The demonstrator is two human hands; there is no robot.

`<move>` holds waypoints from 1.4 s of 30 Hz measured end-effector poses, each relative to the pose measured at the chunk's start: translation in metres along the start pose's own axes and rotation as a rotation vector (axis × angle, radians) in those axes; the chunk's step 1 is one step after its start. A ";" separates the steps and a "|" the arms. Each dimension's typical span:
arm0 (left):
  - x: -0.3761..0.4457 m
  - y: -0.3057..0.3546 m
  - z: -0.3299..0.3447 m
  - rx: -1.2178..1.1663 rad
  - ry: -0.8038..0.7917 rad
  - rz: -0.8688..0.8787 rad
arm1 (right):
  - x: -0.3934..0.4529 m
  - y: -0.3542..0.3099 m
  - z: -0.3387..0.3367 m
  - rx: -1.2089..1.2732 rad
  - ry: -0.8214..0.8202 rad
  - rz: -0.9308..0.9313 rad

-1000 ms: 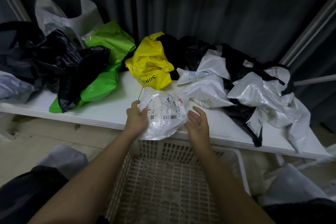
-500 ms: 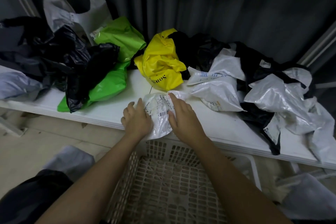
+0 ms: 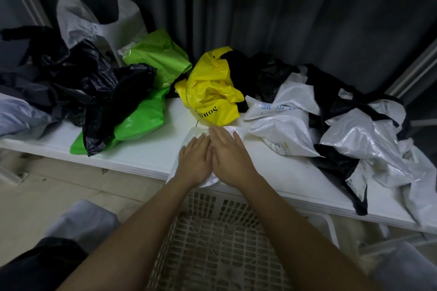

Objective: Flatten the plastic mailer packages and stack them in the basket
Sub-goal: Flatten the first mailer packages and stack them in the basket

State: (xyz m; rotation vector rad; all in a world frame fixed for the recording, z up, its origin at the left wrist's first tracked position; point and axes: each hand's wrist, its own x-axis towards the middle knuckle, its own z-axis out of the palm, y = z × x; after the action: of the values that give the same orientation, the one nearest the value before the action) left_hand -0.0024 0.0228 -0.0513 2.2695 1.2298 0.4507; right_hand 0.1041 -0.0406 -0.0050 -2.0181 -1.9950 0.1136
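Your left hand [image 3: 194, 160] and right hand [image 3: 230, 156] press side by side, fingers straight, on one white mailer [image 3: 192, 134] at the table's [image 3: 146, 156] near edge (mostly hidden beneath them), above one lattice basket [image 3: 212, 238]. Behind lie one yellow bag [image 3: 210, 92] and one green bag [image 3: 151, 111].

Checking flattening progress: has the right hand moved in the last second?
Yes. The right hand slid left onto the white mailer, beside the left hand, below the yellow bag.
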 end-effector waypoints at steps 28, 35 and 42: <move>0.016 -0.012 0.019 0.310 -0.023 -0.003 | 0.006 0.014 0.032 0.020 -0.124 0.273; 0.019 -0.015 0.020 0.325 -0.034 -0.037 | 0.009 0.019 0.039 0.015 -0.146 0.283; 0.019 -0.019 0.019 0.346 -0.007 -0.071 | 0.014 0.019 0.046 0.024 -0.176 0.307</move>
State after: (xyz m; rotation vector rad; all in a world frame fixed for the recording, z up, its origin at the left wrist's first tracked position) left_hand 0.0045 0.0420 -0.0764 2.4960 1.4740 0.2157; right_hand 0.1110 -0.0193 -0.0523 -2.3570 -1.7521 0.3911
